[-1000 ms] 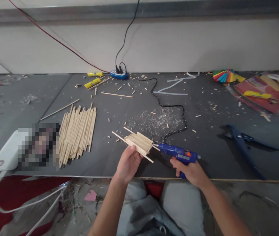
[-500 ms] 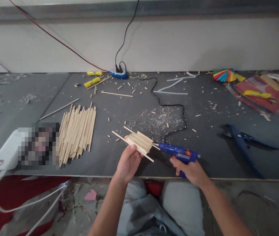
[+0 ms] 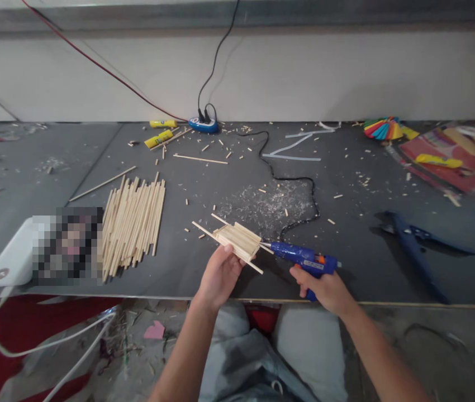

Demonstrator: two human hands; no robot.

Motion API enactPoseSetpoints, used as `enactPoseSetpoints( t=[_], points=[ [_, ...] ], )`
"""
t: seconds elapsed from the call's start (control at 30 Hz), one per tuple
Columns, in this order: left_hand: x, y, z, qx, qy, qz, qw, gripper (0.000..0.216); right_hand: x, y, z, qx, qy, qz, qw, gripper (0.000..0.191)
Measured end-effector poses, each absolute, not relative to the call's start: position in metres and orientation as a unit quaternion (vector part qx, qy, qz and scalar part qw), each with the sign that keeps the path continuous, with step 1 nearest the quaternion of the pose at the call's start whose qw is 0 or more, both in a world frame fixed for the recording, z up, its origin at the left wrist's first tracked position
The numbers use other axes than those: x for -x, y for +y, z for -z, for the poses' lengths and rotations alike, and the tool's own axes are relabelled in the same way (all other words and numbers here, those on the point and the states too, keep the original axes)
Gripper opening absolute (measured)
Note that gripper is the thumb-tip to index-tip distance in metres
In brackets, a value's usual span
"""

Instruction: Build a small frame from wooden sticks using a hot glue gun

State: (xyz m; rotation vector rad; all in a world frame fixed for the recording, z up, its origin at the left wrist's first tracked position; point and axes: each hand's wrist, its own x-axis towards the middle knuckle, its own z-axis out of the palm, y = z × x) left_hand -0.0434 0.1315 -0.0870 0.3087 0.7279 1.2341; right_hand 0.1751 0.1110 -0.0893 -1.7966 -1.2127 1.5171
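Observation:
My left hand (image 3: 219, 274) is closed on a small raft of glued wooden sticks (image 3: 237, 241), held just above the dark table (image 3: 229, 190) near its front edge. My right hand (image 3: 325, 289) grips a blue hot glue gun (image 3: 304, 258). The gun's nozzle touches the right edge of the stick raft. A black cord (image 3: 294, 181) runs from the gun back to a blue power strip (image 3: 204, 124) at the wall.
A pile of loose wooden sticks (image 3: 133, 223) lies left of the hands. A white device (image 3: 13, 258) sits at the far left. Blue cutters (image 3: 413, 245) lie to the right. Yellow glue tubes (image 3: 158, 138), clear glue sticks (image 3: 294, 151), coloured sticks (image 3: 382, 128) and wood scraps lie farther back.

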Motion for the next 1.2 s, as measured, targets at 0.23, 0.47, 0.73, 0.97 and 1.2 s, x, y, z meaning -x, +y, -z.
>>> enactPoseSetpoints(
  t=[0.23, 0.47, 0.73, 0.97, 1.2],
  points=[
    [0.0430, 0.1320, 0.0861, -0.146, 0.339, -0.561, 0.741, 0.031, -0.1754, 0.1098, 0.0920, 0.660, -0.440, -0.556, 0.248, 0.033],
    [0.0429, 0.1315, 0.0853, -0.143, 0.344, -0.558, 0.741, 0.029, -0.1729, 0.1094, 0.0897, 0.670, -0.427, -0.549, 0.260, 0.035],
    [0.0427, 0.1316, 0.0855, -0.141, 0.348, -0.557, 0.740, 0.030, -0.1712, 0.1077, 0.0890, 0.680, -0.421, -0.534, 0.273, 0.034],
    [0.0426, 0.1314, 0.0864, -0.145, 0.349, -0.555, 0.741, 0.029, -0.1718, 0.1074, 0.0923, 0.675, -0.411, -0.538, 0.291, 0.035],
    [0.0429, 0.1308, 0.0881, -0.151, 0.350, -0.554, 0.740, 0.026, -0.1732, 0.1077, 0.0955, 0.665, -0.404, -0.553, 0.297, 0.036]
  ],
)
